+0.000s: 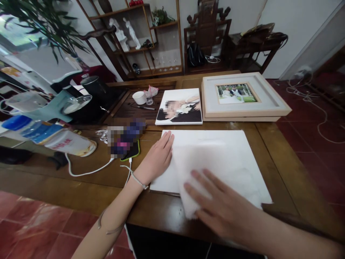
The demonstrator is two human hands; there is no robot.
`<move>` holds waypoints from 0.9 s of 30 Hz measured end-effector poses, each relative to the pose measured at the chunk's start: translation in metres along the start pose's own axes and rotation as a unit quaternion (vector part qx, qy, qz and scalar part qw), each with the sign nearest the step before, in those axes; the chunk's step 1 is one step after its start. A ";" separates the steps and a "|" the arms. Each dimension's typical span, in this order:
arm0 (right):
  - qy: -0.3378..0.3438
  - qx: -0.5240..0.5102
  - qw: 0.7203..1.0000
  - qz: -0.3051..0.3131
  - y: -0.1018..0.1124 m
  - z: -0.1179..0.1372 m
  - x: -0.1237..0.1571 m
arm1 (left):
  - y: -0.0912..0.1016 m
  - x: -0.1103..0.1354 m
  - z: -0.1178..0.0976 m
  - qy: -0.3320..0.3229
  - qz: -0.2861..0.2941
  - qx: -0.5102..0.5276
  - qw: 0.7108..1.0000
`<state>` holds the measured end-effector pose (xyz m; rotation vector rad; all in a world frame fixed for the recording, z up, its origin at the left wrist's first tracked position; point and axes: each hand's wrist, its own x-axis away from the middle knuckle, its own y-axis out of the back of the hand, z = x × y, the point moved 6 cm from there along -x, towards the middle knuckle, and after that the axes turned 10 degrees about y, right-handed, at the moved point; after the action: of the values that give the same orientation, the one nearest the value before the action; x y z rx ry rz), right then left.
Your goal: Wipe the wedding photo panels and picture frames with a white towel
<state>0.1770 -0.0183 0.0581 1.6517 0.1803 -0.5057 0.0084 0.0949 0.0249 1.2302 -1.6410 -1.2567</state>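
Observation:
A white flat panel (pixel 231 144) lies on the wooden table (pixel 283 158) in front of me. My left hand (pixel 157 158) rests flat on the panel's left edge, fingers stretched out. My right hand (pixel 223 207) lies flat with spread fingers on a white cloth (pixel 215 165) that covers the panel's near part. Beyond the panel lie a photo print (pixel 180 106) and a framed photo (pixel 242 95) stacked on another frame.
A phone (pixel 129 144) on a white cable lies left of the panel. A tea tray with a white cup (pixel 139 97), kettles, a bottle (pixel 51 136) and a plant stand at the left. Shelves and a carved chair (pixel 207 36) are behind.

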 end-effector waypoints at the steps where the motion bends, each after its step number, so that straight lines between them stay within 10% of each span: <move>1: 0.019 -0.031 0.999 -0.007 -0.001 0.003 -0.001 | 0.000 0.000 0.000 -0.002 0.002 0.004 1.000; 10: -0.190 0.018 0.976 0.107 -0.005 -0.110 0.028 | 0.001 -0.001 -0.003 0.007 0.001 -0.025 1.000; 13: -0.183 0.073 0.977 0.087 -0.001 -0.098 0.025 | 0.001 -0.001 -0.004 0.009 -0.001 -0.027 1.000; 20: -0.053 0.032 0.998 0.003 0.006 0.018 -0.002 | -0.001 -0.001 -0.002 0.003 -0.007 -0.013 1.000; 27: -0.128 -0.081 0.982 0.108 -0.018 -0.073 -0.006 | -0.002 -0.002 -0.002 0.013 0.009 -0.026 1.000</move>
<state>0.1809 0.0560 0.0494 1.4132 -0.1450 -0.5182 0.0114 0.0961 0.0236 1.1941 -1.5873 -1.2590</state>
